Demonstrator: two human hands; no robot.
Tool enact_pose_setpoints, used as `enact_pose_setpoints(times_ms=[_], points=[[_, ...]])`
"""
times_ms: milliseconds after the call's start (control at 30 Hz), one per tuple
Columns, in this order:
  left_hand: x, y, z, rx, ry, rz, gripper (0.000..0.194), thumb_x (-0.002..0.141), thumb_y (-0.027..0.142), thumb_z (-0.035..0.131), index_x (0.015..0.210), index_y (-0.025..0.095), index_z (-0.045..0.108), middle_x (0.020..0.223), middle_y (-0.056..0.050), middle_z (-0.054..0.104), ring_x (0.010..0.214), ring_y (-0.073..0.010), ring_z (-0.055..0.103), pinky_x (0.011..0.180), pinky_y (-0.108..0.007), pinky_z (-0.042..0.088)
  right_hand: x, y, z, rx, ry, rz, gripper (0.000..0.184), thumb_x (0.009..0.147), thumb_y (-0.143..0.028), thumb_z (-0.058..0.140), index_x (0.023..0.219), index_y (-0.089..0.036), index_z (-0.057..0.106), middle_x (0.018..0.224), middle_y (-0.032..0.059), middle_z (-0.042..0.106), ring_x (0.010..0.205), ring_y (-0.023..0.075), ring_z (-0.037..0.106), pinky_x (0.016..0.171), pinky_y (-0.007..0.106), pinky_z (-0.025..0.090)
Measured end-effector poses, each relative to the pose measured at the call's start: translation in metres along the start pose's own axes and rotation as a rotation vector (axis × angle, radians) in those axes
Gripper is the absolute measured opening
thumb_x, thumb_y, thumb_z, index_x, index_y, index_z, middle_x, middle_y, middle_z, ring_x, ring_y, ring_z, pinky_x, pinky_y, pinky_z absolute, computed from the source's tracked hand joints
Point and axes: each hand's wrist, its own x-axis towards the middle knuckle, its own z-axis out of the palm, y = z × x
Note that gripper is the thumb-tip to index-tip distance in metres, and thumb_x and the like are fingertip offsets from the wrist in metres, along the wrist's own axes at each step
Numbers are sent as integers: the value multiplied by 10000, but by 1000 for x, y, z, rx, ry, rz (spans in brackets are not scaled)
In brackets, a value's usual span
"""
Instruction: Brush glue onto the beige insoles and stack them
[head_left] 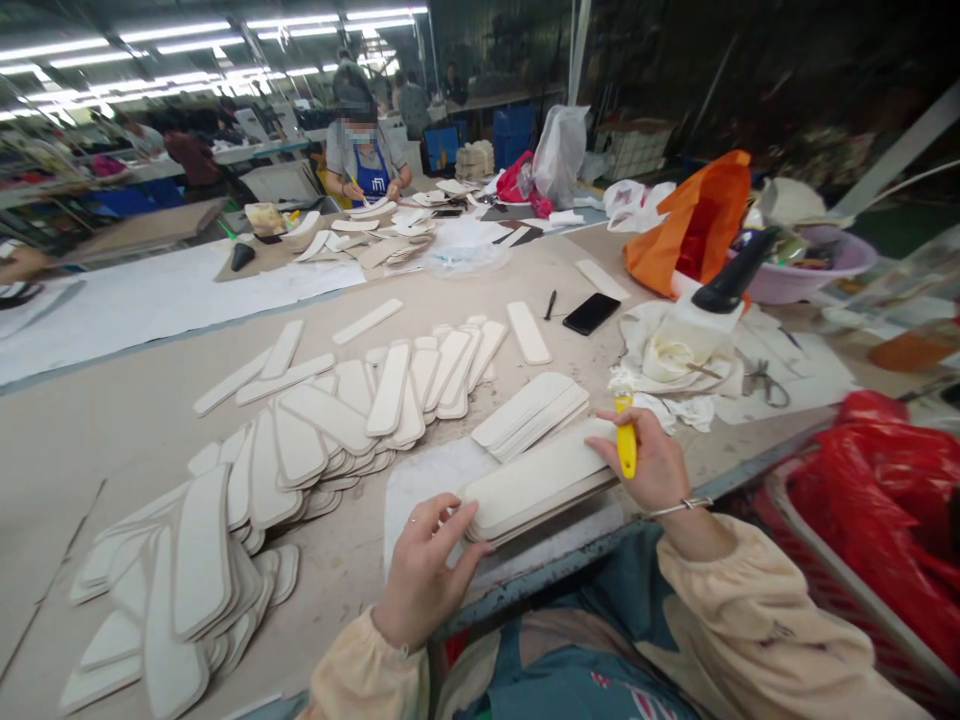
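Close by, the left hand [427,570] is bent, with its thumb and fingertips at the left end of a neat stack [547,485] of pale strips; I cannot tell if it squeezes. The right hand [654,470] holds a yellow brush [626,445], and its fingertips touch the other end of the stack. The stack sits near the table's edge, over a white sheet [409,490]. To the right, a red plastic bag [885,490] fills a basket [829,590].

The table [322,585] is flat and light brown, with dark specks. A smaller stack [532,412] lies just past the neat one, and a big messy pile [289,455] spreads to the left. Farther on are a black phone [592,314], a white tub [686,335] with a black handle, an orange bag [697,230] and a light purple bowl [814,265].

Across the table, a person in a blue apron [371,182] works by more pale pieces [375,238]. Way back, the room is big and busy, with rows of bright lights [180,45] up high.

The strips in the neat stack are long, flat and creamy white. Their corners are round, and their edges look a bit darker.
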Motion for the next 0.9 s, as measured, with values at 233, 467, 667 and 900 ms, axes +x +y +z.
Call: enact_pose_setpoints(times_ms=[233,467,667,900], points=[[-1,4,7,58,-61,89,291,816,141,636,1104,183,640,1092,-99,652,903,-197,554,802,-344,505,-3,5,0,19,-2,-17,350,780,-401,701,979,-229,470,1110,76,703,775,231,684,645,342,519],[-2,4,10,65,-40,105,286,809,110,636,1085,182,651,1079,-101,659,880,-196,552,774,-354,509,-4,8,3,28,-3,-56,327,792,-365,693,975,-228,459,1110,79,704,799,239,692,635,338,526],[-3,6,11,62,-47,84,301,814,100,619,1098,195,644,1093,-101,642,875,-191,559,768,-348,518,-4,7,5,29,-3,-50,328,792,-371,694,971,-232,457,1110,71,706,729,218,690,602,324,524],[-1,1,9,-60,63,-143,410,840,206,609,1243,175,543,1134,-118,560,1047,-208,569,887,-362,523,-5,6,2,6,1,-50,323,792,-367,692,974,-233,462,1115,69,703,823,243,694,654,337,532]])
